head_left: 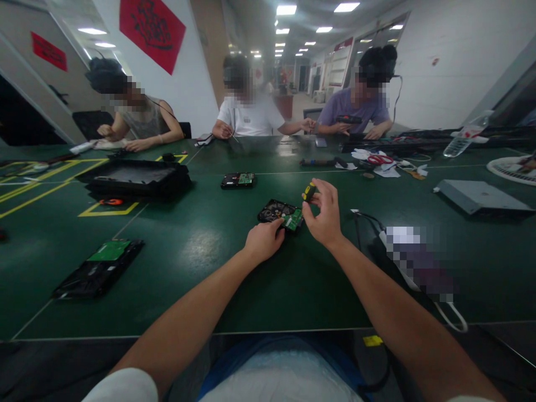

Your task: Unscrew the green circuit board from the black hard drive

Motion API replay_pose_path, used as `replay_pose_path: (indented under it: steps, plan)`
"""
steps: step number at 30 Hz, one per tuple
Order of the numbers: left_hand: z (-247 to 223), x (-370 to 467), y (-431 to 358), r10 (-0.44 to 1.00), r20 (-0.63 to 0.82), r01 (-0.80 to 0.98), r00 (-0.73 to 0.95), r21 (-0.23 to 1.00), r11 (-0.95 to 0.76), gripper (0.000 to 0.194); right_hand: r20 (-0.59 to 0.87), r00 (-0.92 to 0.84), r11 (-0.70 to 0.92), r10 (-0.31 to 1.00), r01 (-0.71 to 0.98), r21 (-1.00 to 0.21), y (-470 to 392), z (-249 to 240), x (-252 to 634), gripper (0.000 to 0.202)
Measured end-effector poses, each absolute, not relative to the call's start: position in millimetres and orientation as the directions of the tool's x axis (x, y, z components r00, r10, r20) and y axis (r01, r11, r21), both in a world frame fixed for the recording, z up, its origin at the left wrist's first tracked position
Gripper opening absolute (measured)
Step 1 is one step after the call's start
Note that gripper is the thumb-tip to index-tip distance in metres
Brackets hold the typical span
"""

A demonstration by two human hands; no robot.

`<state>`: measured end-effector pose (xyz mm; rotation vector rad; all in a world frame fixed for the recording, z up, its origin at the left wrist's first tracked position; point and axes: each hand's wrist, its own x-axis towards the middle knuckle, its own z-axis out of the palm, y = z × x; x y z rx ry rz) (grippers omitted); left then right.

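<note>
A hard drive (272, 210) lies on the green table in front of me, its green circuit board (293, 219) facing up. My left hand (264, 241) grips its near edge, with a finger resting by the board. Just above the drive's right end, my right hand (324, 215) pinches a black-and-yellow screwdriver (309, 192) by its short handle. Its shaft and tip cannot be made out. Farther back sits a second hard drive (238, 180). Another black drive with a green board (100, 268) rests to the left.
A black tray (134, 177) stands at the left near yellow tape marks. On the right are a white power strip (402, 262) with a blurred device, a grey metal box (483, 196), a plastic bottle (467, 134) and red scissors (380, 159). Three people sit across the table.
</note>
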<state>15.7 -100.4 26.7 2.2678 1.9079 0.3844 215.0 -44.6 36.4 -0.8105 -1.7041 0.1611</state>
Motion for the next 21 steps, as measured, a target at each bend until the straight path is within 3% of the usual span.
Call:
replay_pose_path:
  steps: [21]
  plan:
    - [22.2,13.0,-98.7,0.982,0.128,0.932,0.141,0.317,-0.175,0.044,0.816,-0.060,0.739,0.575,0.465,-0.487,-43.9,38.6,216.3,0.068]
